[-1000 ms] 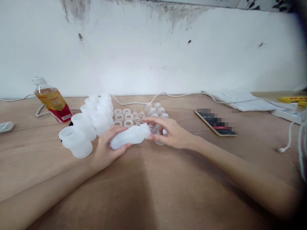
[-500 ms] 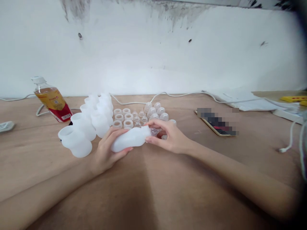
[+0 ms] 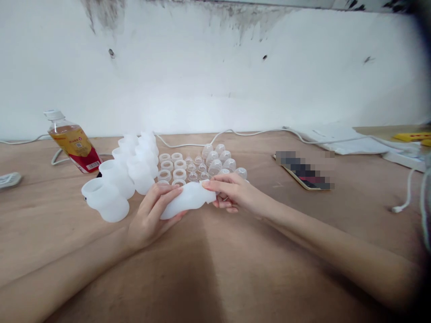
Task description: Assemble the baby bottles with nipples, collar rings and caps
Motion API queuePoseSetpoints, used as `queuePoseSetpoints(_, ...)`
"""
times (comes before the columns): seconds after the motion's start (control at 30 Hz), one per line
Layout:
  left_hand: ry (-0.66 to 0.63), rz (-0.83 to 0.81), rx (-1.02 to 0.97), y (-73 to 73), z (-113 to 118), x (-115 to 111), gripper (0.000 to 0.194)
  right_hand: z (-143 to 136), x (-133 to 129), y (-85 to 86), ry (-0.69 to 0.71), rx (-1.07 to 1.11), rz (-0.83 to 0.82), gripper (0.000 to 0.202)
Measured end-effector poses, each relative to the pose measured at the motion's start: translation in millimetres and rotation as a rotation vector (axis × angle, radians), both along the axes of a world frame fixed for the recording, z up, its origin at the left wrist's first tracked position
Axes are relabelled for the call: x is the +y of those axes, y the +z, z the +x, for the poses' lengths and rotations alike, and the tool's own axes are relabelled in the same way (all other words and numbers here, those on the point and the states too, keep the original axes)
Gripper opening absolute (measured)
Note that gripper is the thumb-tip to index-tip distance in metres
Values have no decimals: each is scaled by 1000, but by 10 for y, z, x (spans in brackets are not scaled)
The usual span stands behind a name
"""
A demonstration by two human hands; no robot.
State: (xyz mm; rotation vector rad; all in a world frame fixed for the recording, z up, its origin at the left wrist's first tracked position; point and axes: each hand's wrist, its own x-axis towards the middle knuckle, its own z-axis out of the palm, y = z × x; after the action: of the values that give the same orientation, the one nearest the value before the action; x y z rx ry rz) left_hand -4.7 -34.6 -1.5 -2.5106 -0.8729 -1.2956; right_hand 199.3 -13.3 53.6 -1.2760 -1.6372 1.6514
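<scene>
A white, soft-looking bottle (image 3: 190, 199) lies sideways in the air above the table, its neck to the right. My left hand (image 3: 153, 215) is wrapped round its base. The fingers of my right hand (image 3: 232, 193) grip the neck end and cover most of the clear nipple there. Behind the hands stand white rings (image 3: 165, 165), small clear nipples (image 3: 191, 167) and clear domed caps (image 3: 215, 167). Several white bottle bodies (image 3: 116, 177) stand in two rows on the left, openings up.
A drink bottle (image 3: 79, 146) leans at the back left, with a white object (image 3: 10, 179) at the left edge. A phone (image 3: 303, 172) lies to the right. Behind it are a white cable (image 3: 252, 133), papers (image 3: 340, 139) and a power strip (image 3: 404, 160) before the wall.
The bottle has moved slightly right and down in my hands. My right fingers have shifted round its neck, and the clear nipple is now mostly hidden. More rings and caps show behind.
</scene>
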Motion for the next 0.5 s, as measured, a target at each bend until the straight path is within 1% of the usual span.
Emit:
queuePoseSetpoints(0.07, 14, -41, -1, 16, 8, -10, 49, 16, -3, 49, 50, -88, 28, 39)
queuePoseSetpoints(0.1, 25, -69, -13, 25, 13, -16, 47, 37, -4, 87, 86, -155, 81, 39)
queuePoseSetpoints(0.17, 44, -129, -51, 43, 22, -22, 44, 114, -2, 184, 140, -315, 272, 39)
queuePoseSetpoints(0.2, 50, -158, -73, 51, 25, -21, 42, 170, 4, 235, 138, -398, 396, 39)
queuePoseSetpoints(0.27, 59, -218, -110, 61, 22, -9, 40, 305, 28, 325, 70, -573, 633, 38)
queuePoseSetpoints(0.33, 72, -274, -138, 60, 11, 15, 38, 442, 63, 379, -12, -790, 803, 34)
queuePoseSetpoints(0.4, 95, -329, -171, 48, -5, 40, 36, 549, 97, 387, -11, -1004, 866, 32)
queuePoseSetpoints(0.5, 132, -410, -219, 25, -24, 62, 34, 624, 122, 337, 118, -1204, 823, 27)
